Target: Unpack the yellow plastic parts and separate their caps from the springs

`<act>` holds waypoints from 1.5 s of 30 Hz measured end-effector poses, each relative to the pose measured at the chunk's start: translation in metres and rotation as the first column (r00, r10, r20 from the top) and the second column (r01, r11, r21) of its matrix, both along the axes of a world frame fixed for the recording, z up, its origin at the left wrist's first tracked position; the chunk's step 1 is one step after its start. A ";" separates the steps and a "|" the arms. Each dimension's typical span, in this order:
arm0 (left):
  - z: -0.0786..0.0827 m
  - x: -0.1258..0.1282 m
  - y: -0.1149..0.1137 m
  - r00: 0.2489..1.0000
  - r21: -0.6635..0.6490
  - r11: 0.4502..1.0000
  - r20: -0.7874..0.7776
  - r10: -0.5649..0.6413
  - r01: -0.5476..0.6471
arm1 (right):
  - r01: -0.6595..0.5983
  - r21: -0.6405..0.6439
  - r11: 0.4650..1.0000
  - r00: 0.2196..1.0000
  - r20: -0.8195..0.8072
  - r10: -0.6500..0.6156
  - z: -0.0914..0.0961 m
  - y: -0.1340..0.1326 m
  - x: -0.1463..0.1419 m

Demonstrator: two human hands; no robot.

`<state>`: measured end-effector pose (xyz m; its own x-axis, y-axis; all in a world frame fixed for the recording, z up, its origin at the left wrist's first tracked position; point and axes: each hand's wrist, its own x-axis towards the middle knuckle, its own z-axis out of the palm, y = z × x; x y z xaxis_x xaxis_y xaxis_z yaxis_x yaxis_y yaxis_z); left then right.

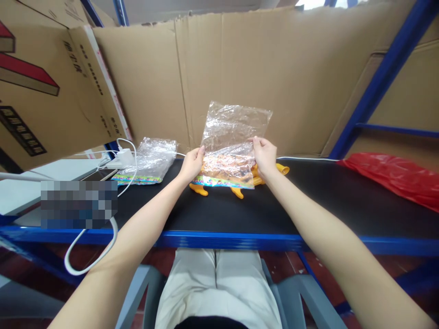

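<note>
A clear plastic bag [236, 125] with a colourful printed strip along its lower edge is held up in front of me. My left hand [192, 164] pinches its left side, and my right hand [265, 155] pinches its right side. Behind and below the bag, yellow-orange items [237, 193] lie on the black tabletop, partly seen through the plastic. Their rounded ends stick out under the strip, and a tube-like end [283, 169] shows to the right of my right hand. What kind of items they are I cannot tell.
To the left lies a stack of similar clear bags [154, 157], beside a white charger [125, 157] with cables, a phone [99, 174] and a pale flat device [65, 169]. A red plastic bag [394, 176] rests at right. Cardboard [274, 68] walls the back; blue posts [377, 77] frame the table.
</note>
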<state>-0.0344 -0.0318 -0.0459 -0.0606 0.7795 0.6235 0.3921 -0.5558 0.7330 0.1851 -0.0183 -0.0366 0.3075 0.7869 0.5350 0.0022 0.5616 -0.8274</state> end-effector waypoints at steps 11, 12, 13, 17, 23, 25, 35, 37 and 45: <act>-0.009 -0.006 0.006 0.974 -0.155 0.973 0.179 -0.142 0.170 | -0.140 -0.036 0.989 0.990 0.030 0.141 0.003 -0.004 0.001; -0.008 -0.006 0.007 0.966 -0.149 0.973 0.215 -0.143 0.177 | -0.161 -0.048 0.986 0.986 0.042 0.163 0.003 -0.005 -0.001; -0.008 -0.006 0.007 0.960 -0.139 0.976 0.245 -0.133 0.171 | -0.190 -0.069 0.979 0.980 0.050 0.193 0.002 -0.006 -0.002; -0.007 -0.008 0.012 0.946 -0.053 0.996 0.319 -0.050 0.071 | -0.282 -0.141 0.949 0.955 0.053 0.291 -0.001 -0.008 -0.005; -0.003 -0.010 0.011 0.905 -0.050 0.996 0.423 -0.040 0.068 | -0.258 -0.145 0.955 0.957 0.094 0.273 0.000 -0.008 -0.003; -0.001 -0.010 0.010 0.880 -0.143 0.981 0.472 -0.047 0.129 | -0.223 -0.114 0.968 0.968 0.095 0.234 0.001 -0.007 -0.001; -0.002 -0.010 0.008 0.860 -0.453 0.779 0.467 -0.208 0.434 | 0.001 -0.108 0.994 0.985 -0.169 -0.020 -0.001 0.013 0.015; -0.002 -0.007 0.003 0.845 -0.505 0.686 0.407 -0.346 0.524 | -0.090 -0.142 0.986 0.978 -0.201 0.060 -0.001 0.009 0.011; -0.010 -0.003 -0.001 0.844 -0.532 0.665 0.221 -0.489 0.525 | -0.304 -0.254 0.918 0.918 -0.334 0.212 -0.002 -0.004 -0.008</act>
